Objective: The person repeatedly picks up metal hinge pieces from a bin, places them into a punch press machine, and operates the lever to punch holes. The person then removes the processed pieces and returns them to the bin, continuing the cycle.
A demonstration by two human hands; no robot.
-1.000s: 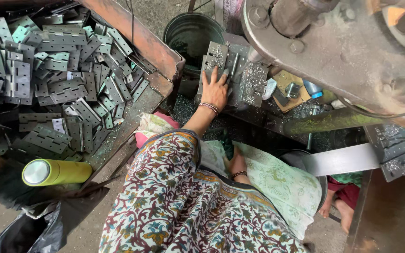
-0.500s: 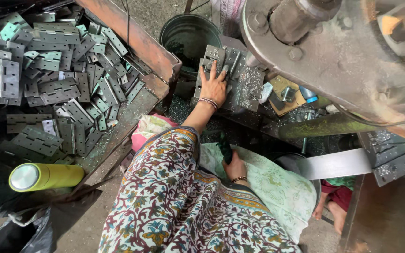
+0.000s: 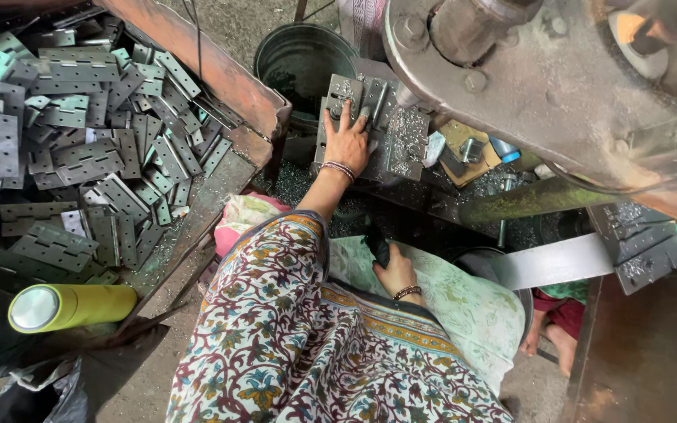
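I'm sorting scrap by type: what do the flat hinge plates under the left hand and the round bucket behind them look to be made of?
The hinge plates under the left hand look like bare grey steel: dull sheen, punched holes, bright shavings on them. The bucket seems metal too, dark and tarnished, with a thin rolled rim; possibly galvanised, but that is unclear.

right hand [image 3: 396, 272] fingers hidden in dark gap, machine wheel [image 3: 558, 78] cut off

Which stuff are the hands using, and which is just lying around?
In use:
left hand on the metal hinge plates
right hand on the green cloth

Lying about:
pile of hinges
yellow bottle
dark bucket
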